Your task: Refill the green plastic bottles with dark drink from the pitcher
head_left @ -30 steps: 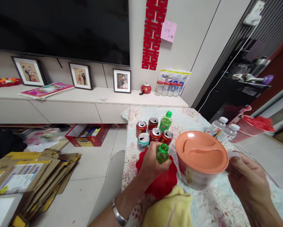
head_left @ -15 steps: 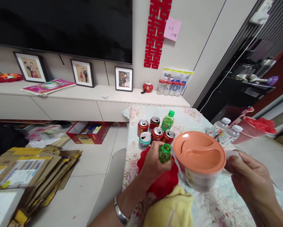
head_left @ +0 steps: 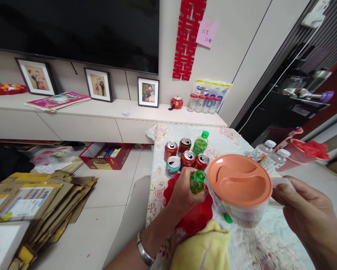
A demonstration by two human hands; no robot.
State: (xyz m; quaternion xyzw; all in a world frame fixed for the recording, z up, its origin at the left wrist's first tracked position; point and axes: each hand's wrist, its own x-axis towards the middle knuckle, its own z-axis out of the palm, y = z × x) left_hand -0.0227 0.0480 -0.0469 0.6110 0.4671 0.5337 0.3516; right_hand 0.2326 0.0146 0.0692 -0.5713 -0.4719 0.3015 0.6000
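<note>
My left hand (head_left: 186, 191) is wrapped round an uncapped green bottle (head_left: 197, 182), held upright over a red scalloped dish (head_left: 195, 215). My right hand (head_left: 306, 206) grips the handle of a clear plastic pitcher (head_left: 248, 216) with an orange lid (head_left: 240, 180). A loose green cap (head_left: 228, 218) lies on the cloth between the dish and the pitcher. Behind the left hand stand several opened drink cans (head_left: 188, 159) and a second green bottle (head_left: 200, 143) with its cap on. Near me a folded yellow towel (head_left: 202, 249) covers the dish's front edge.
Two white-capped bottles (head_left: 279, 157) and a pink basket (head_left: 294, 155) stand at the table's right side. Beyond the flowered tablecloth (head_left: 179, 131) runs a low white cabinet (head_left: 101, 112) with framed photos. Flattened cardboard (head_left: 44, 195) and a red box (head_left: 108, 157) lie on the floor at left.
The pitcher has shifted slightly right and tilted in my right hand, and the green cap beside it has come into view. My left hand with the bottle has barely moved.
</note>
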